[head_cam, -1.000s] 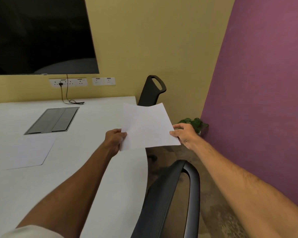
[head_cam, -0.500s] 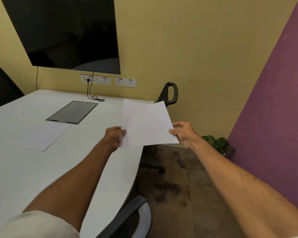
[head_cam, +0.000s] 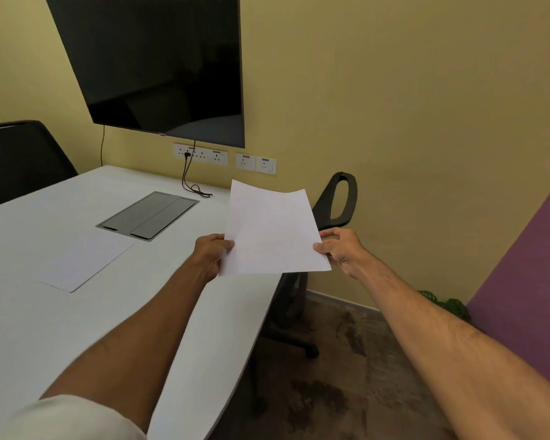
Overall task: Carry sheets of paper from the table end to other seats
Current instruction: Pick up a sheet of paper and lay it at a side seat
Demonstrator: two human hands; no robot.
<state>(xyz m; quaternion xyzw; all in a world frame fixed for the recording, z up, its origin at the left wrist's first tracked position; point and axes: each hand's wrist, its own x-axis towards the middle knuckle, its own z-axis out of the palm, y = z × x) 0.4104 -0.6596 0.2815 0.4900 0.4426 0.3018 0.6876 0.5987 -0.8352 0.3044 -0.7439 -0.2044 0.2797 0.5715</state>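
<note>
Head view. Left hand (head_cam: 210,254) and right hand (head_cam: 342,250) each pinch a side edge of a sheet (head_cam: 272,230), thumbs on top, which keeps it flat in the air over the table (head_cam: 45,328) edge. A second sheet (head_cam: 83,263) lies on the table beside the hatch (head_cam: 148,215). The held sheet is probably meant for the place at the chair (head_cam: 337,201).

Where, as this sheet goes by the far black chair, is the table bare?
The white table is bare along its right edge, between the grey metal hatch and the black office chair. Crowded: another white sheet lies near-left of the hatch, black cable behind it.
</note>
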